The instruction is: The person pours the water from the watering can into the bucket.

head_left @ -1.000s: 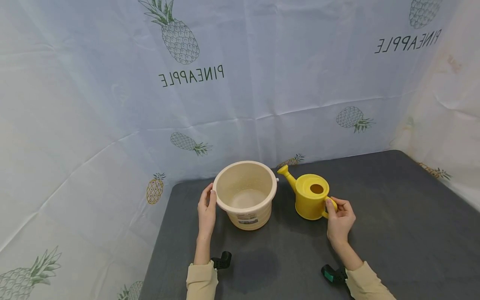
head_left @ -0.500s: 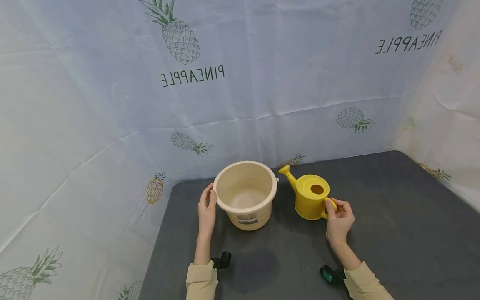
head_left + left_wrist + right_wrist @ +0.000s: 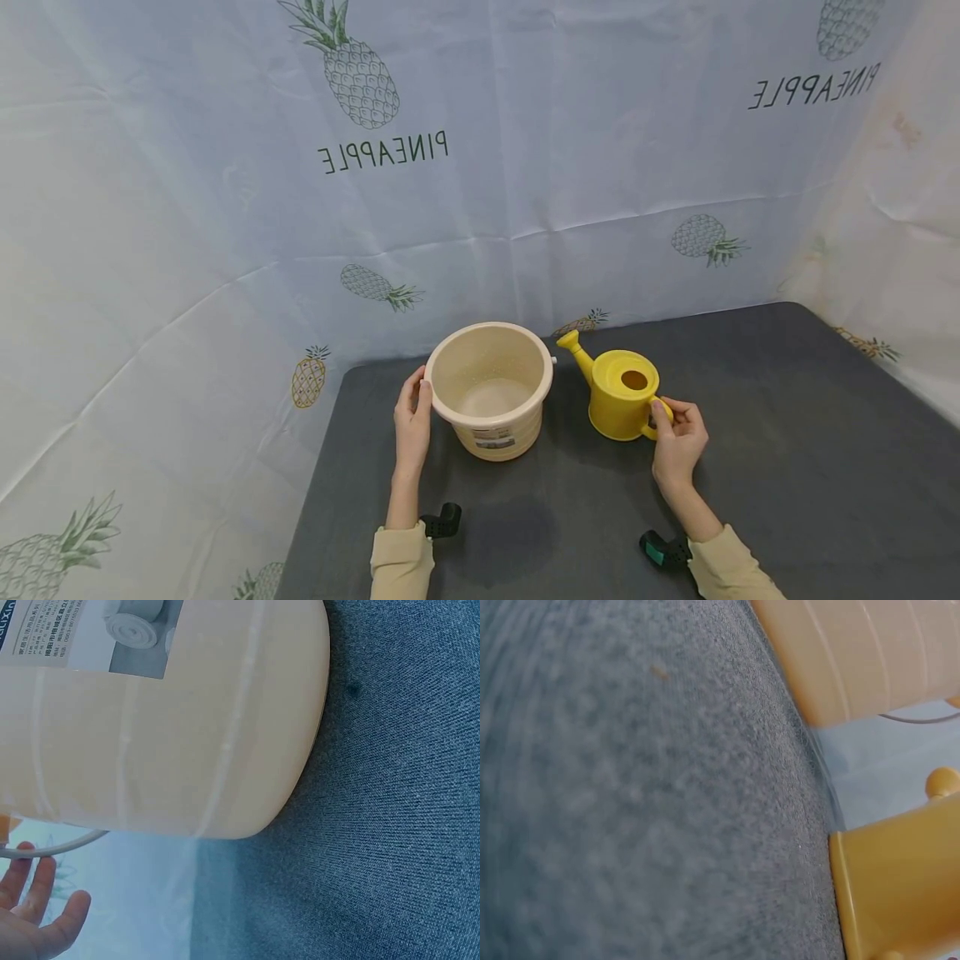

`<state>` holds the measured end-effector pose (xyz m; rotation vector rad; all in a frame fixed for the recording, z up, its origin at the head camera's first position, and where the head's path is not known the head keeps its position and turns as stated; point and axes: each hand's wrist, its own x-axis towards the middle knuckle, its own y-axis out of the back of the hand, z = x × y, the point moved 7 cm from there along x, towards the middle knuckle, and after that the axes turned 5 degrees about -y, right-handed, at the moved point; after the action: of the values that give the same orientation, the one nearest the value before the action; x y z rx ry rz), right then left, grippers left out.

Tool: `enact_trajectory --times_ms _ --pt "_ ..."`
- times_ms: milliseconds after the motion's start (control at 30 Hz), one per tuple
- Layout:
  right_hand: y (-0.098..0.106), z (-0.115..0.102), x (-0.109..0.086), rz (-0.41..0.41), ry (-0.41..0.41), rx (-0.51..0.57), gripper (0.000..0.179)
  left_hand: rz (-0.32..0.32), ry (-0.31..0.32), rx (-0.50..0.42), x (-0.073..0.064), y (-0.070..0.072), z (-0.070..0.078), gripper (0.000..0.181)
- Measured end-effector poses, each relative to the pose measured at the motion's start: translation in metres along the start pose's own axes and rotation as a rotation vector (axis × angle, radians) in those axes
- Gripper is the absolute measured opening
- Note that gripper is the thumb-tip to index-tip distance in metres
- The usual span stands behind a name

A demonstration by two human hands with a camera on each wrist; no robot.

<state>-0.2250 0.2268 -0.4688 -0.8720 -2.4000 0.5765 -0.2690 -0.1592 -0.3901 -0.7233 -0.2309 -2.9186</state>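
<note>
A cream plastic bucket (image 3: 527, 421) stands upright on the dark table, its inside showing nothing. My left hand (image 3: 411, 433) rests against the left side of its rim. The left wrist view shows the fingers (image 3: 43, 883) loosely extended near the bucket's thin wire handle (image 3: 67, 844), with a fingertip at the wire. To the right stands a yellow watering can (image 3: 611, 412), its spout pointing toward the bucket, the two apart. My right hand (image 3: 678, 446) pinches the can's handle between thumb and fingers. In the right wrist view the can's base (image 3: 855, 900) sits on the table; the hand is almost wholly outside that view.
The dark table (image 3: 787, 433) reaches to a pineapple-print cloth (image 3: 510, 167) hanging right behind the bucket and can. Cloth also closes off the left and right sides. Black wrist cameras (image 3: 444, 521) are strapped to both wrists.
My right hand and forearm have shifted very slightly left. The bucket, the watering can and my left hand stay practically where they were.
</note>
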Motion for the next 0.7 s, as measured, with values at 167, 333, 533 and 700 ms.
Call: enact_trajectory --times_ms 167,333,533,700 --pt "-0.001 0.000 0.000 -0.002 -0.047 -0.116 0.021 -0.010 -0.006 0.011 0.001 0.000 0.000 0.038" --pt "-0.003 -0.003 -0.002 -0.071 -0.050 -0.376 0.021 -0.013 -0.011 0.023 0.003 0.003 -0.010 0.039" --pt "-0.006 -0.010 -0.001 -0.176 0.053 -0.686 0.018 0.001 -0.032 0.121 0.004 0.007 -0.026 0.042" --pt "-0.007 -0.015 0.001 -0.279 0.089 -0.843 0.017 -0.005 -0.099 0.252 0.005 0.008 -0.019 0.043"
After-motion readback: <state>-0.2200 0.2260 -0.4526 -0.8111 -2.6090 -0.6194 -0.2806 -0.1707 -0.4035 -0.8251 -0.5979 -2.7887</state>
